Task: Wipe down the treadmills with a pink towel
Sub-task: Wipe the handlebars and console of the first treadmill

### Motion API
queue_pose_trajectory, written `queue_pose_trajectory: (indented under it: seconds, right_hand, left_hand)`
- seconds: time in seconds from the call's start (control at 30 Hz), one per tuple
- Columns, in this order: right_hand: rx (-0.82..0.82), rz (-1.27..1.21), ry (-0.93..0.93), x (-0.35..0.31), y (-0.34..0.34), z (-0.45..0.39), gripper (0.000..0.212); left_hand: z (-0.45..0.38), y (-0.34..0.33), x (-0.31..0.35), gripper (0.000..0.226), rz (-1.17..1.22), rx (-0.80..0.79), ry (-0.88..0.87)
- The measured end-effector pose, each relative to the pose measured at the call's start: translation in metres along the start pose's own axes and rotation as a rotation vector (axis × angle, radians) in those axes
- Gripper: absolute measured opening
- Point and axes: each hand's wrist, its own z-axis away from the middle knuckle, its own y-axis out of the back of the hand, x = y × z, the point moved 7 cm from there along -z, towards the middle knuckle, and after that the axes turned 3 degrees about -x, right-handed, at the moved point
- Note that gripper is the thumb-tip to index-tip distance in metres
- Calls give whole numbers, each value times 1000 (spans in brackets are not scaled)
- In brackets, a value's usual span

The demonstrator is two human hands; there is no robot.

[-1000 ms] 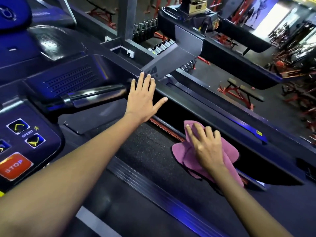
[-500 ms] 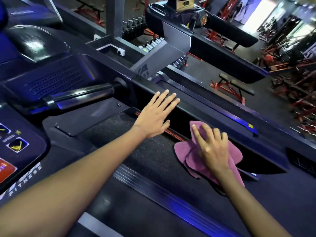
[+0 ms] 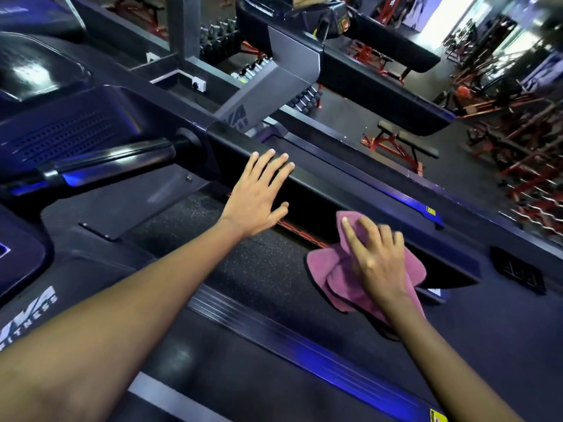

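Note:
A crumpled pink towel lies on the dark treadmill belt, against the black side handrail. My right hand presses flat on the towel with fingers spread; its fingers look blurred. My left hand rests with straight fingers on the top of the same handrail, further forward, holding nothing. The treadmill's console and its chrome grip bar fill the upper left.
A second treadmill stands beyond the rail on the right. Red weight benches and racks crowd the gym floor behind it. A blue-lit side strip runs along the near edge of the belt.
My left hand slid back along the handrail from near the chrome bar toward the towel. The right hand and towel shifted slightly along the rail. The console's buttons left the view.

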Motion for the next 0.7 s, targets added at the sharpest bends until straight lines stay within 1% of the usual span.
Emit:
queue_pose_trajectory:
  seconds: [0.1, 0.2, 0.27, 0.33, 0.37, 0.43, 0.5, 0.53, 0.6, 0.63, 0.7]
  right_hand:
    - [-3, 12, 59, -11, -7, -2, 44]
    - [-72, 32, 153, -8, -16, 21, 41]
    - [-73, 16, 96, 6, -11, 32, 38]
    - [-22, 7, -17, 20, 0, 32, 36]
    - [2, 9, -54, 23, 3, 28, 38]
    - [29, 17, -56, 17, 5, 18, 40]
    - [32, 35, 7, 7, 0, 16, 36]
    - [17, 40, 56, 4, -4, 20, 34]
    - [-55, 44, 144, 6, -14, 38, 36]
    - [-90, 40, 157, 10, -15, 50, 40]
    - [-97, 18, 85, 27, -9, 65, 44]
  left_hand:
    - [0, 0, 4, 69, 24, 18, 36]
    - [-1, 2, 6, 70, 34, 24, 77]
    - [-1, 5, 7, 72, 30, 21, 97]
    - [0, 4, 12, 75, 14, 18, 94]
    - [0, 3, 19, 75, 16, 19, 63]
    - [0, -2, 44, 72, 47, 19, -68]
    - [-1, -9, 70, 68, 66, 6, -205]
    - [-1, -12, 78, 67, 76, -2, -238]
    - [-2, -12, 83, 65, 97, 2, -247]
    - [-2, -11, 83, 63, 105, 11, -244]
    - [-2, -10, 83, 61, 116, 29, -241]
